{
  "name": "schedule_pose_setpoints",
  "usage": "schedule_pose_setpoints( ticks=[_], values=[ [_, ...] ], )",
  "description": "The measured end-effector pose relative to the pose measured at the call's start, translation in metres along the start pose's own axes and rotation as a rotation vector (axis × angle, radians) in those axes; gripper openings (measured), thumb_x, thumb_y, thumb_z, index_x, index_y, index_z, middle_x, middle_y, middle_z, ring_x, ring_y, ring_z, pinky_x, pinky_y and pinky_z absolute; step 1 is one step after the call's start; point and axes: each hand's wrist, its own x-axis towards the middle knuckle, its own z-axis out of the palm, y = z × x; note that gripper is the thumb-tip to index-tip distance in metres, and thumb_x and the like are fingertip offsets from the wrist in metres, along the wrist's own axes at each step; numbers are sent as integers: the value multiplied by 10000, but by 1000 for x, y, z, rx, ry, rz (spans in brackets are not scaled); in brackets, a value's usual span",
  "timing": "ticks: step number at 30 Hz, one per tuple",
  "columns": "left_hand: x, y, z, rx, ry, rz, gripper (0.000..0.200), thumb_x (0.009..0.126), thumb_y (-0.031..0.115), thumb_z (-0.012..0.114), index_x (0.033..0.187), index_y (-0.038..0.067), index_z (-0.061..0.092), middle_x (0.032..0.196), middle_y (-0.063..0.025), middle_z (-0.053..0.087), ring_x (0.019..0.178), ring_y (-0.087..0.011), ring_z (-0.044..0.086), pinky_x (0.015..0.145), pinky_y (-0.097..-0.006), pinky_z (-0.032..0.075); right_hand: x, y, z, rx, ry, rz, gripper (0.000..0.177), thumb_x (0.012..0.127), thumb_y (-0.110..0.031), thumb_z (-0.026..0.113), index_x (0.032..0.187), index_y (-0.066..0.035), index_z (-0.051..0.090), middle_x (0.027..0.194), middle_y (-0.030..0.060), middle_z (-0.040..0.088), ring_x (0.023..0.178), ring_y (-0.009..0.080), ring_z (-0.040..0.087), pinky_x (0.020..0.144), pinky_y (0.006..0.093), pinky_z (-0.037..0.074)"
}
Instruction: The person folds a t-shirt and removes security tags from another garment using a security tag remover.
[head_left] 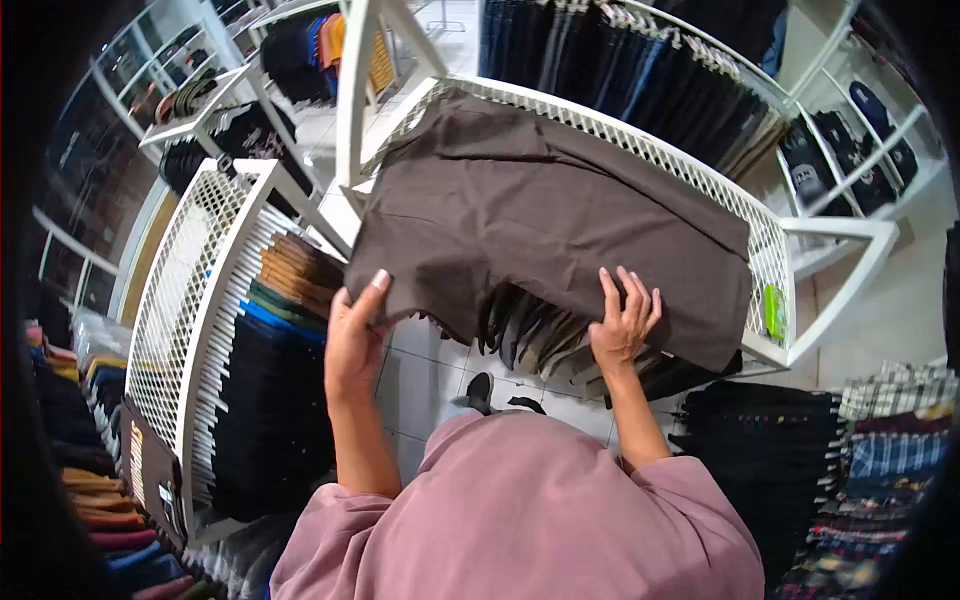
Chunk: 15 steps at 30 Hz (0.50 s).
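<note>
While brown shirt drapes rack | left grip pinches edge | right grip open, flat atop

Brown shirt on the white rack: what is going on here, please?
A person in a pink top handles a brown shirt spread over the top of a white mesh rack. The left hand grips the shirt's near edge, thumb on top. The right hand lies flat on the cloth, fingers spread. The shirt's near edge hangs over the rack's front, above dark hanging clothes.
</note>
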Motion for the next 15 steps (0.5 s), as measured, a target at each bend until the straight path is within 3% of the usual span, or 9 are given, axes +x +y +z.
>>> schedule_pose_setpoints(
  ticks=[1, 2, 6, 8, 12, 15],
  values=[
    [4, 6, 7, 6, 42, 49, 356, 953, 204, 699, 1211, -7, 576, 1007, -102, 692, 814, -219, 708, 671, -386, 607, -6, 13, -8, -14, 12, 29, 688, 673, 57, 641, 1314, -194, 649, 1329, 38, 576, 1283, 249, 540, 1154, 541, 299],
    [8, 15, 4, -38, -73, 62, 275, 960, 158, 698, 1160, -4, 600, 1130, -119, 677, 957, -213, 704, 821, -395, 613, -13, 27, -17, -34, 25, 61, 674, 668, 55, 645, 1296, -189, 656, 1310, 38, 581, 1270, 249, 549, 1144, 537, 313],
    [35, 32, 16, -126, -112, 169, 241, 981, 147, 663, 1172, 8, 614, 1076, -100, 693, 944, -242, 701, 851, -454, 598, -56, 105, -56, -146, 115, 151, 479, 664, 22, 668, 1119, -125, 698, 1175, 34, 636, 1137, 259, 612, 1086, 512, 387],
    [60, 32, 12, -170, -185, 164, 241, 1005, 129, 615, 1207, 0, 630, 1069, -107, 698, 952, -249, 710, 856, -433, 589, -68, 130, -89, -203, 133, 196, 335, 724, -14, 694, 1049, -96, 699, 1114, 57, 659, 1070, 281, 632, 1025, 503, 444],
    [90, 40, 39, -129, -366, 207, 276, 1033, 167, 573, 1256, 8, 603, 1105, -124, 701, 969, -256, 720, 840, -391, 590, -73, 162, -130, -119, 141, 143, 336, 705, 35, 708, 1021, -77, 712, 1021, 102, 701, 998, 321, 657, 948, 446, 495],
    [127, 48, 62, -89, -394, 149, 311, 1033, 222, 590, 1269, 19, 605, 1150, -136, 707, 1037, -253, 710, 853, -393, 580, -46, 174, -148, 118, 148, 333, 302, 747, 60, 679, 1034, -27, 714, 1015, 150, 710, 999, 370, 656, 908, 435, 518]
  ],
)
